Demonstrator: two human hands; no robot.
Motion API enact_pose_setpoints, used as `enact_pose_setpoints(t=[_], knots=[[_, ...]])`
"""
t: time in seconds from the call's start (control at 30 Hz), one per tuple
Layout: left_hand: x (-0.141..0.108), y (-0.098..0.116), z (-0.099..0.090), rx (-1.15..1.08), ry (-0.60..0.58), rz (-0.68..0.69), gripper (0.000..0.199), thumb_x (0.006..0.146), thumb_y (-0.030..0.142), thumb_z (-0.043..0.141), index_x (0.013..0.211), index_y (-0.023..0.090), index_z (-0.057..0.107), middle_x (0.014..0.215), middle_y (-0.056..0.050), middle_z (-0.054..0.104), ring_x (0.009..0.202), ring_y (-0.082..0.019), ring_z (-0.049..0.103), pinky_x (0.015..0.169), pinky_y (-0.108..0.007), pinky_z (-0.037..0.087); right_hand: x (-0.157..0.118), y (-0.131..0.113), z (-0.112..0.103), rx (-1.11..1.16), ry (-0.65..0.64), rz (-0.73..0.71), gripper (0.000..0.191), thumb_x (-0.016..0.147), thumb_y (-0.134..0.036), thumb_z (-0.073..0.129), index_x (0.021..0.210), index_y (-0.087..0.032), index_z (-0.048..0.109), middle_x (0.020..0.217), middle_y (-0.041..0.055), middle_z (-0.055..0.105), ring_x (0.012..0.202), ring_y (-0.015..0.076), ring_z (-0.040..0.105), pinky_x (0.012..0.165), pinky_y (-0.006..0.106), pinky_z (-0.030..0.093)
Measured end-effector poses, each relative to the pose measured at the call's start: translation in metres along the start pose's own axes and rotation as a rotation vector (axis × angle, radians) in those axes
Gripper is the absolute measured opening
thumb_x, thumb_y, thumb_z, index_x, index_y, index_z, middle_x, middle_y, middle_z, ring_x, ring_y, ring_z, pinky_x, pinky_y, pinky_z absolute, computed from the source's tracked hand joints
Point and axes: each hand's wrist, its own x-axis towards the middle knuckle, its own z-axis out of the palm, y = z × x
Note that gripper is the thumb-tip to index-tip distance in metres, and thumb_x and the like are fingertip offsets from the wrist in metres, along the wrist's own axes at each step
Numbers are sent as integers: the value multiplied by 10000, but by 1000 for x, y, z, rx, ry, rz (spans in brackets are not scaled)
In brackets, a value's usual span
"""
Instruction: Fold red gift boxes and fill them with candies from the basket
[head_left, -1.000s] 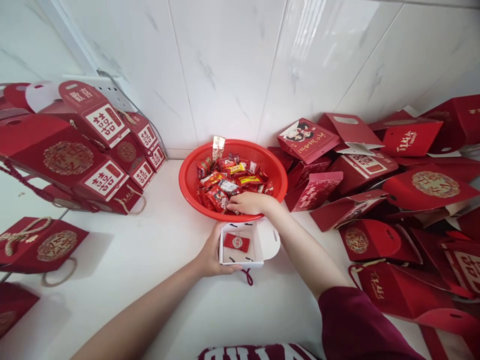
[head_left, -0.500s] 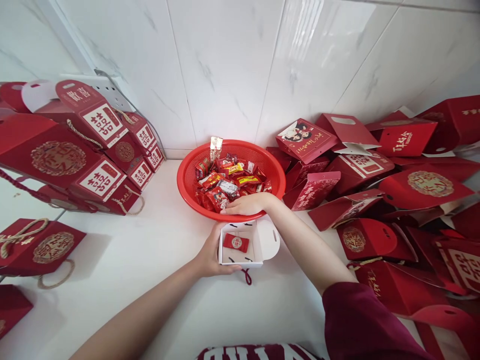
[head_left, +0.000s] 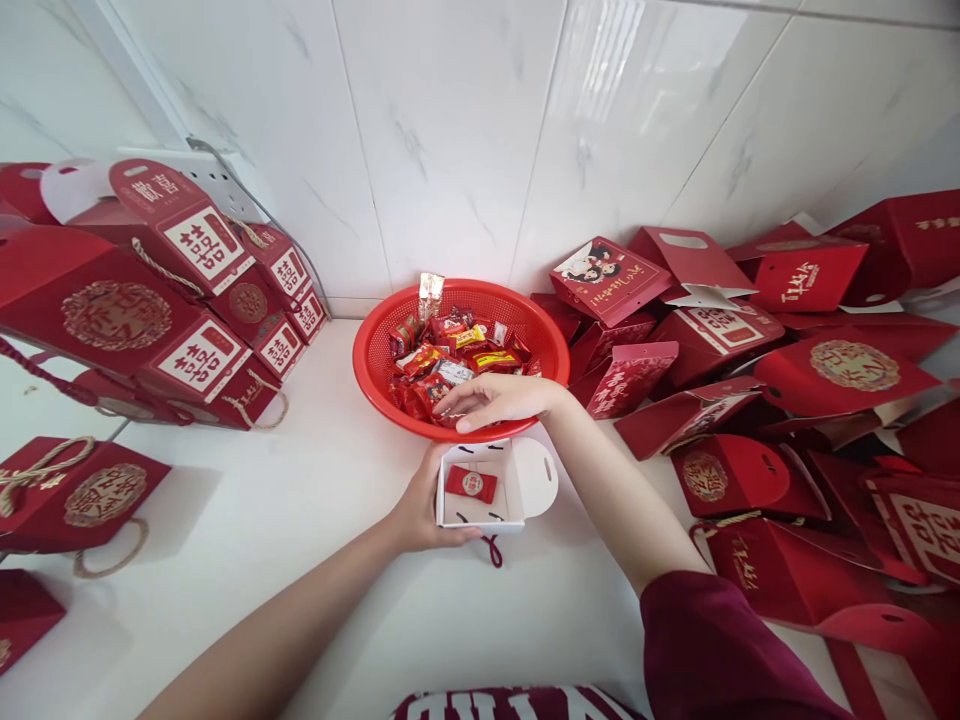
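My left hand (head_left: pixel 420 508) is closed around the left side of a small open gift box (head_left: pixel 517 515), white inside. One red-wrapped candy (head_left: pixel 472 484) lies on the bottom of the box, and a dark red cord loop (head_left: pixel 492 551) sticks out at its near side. Behind the box stands a red plastic basket (head_left: pixel 365 365) with a heap of wrapped candies (head_left: pixel 454 372) in it. Over the basket's near right part is my right hand (head_left: pixel 501 400), fingers stretched toward the candies and thumb apart from them. I see nothing held in it, though its palm side is hidden.
On the left are stacked red gift boxes (head_left: pixel 116 315) with rope handles, plus a single box (head_left: pixel 82 495) nearer me. Many more red boxes (head_left: pixel 795 380) pile up at the right, close to the basket. A tiled wall (head_left: pixel 450 140) with a power socket strip (head_left: pixel 225 190) rises behind.
My right hand has lifted slightly, and its thumb now shows apart from the fingers. My left hand and the box have stayed put.
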Motion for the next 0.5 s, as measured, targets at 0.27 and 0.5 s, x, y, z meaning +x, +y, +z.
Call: enact_pose_setpoints(t=[0.27, 0.5], knots=[[0, -2, 0, 2, -6, 38, 947, 619, 409, 875, 1400, 235, 368, 1348, -159, 494, 1239, -386, 529, 1008, -553, 475, 2, 5, -2, -5, 146, -54, 362, 932, -313, 579, 1233, -147, 695, 1219, 80, 699, 1058, 193, 648, 919, 296, 493], [-1, -5, 1, -9, -2, 4, 932, 603, 407, 880, 1377, 234, 389, 1337, -144, 489, 1238, -383, 520, 1015, -549, 468, -4, 9, 5, 294, 196, -62, 316, 877, -418, 668, 1078, -180, 722, 933, 46, 746, 822, 175, 694, 735, 285, 543]])
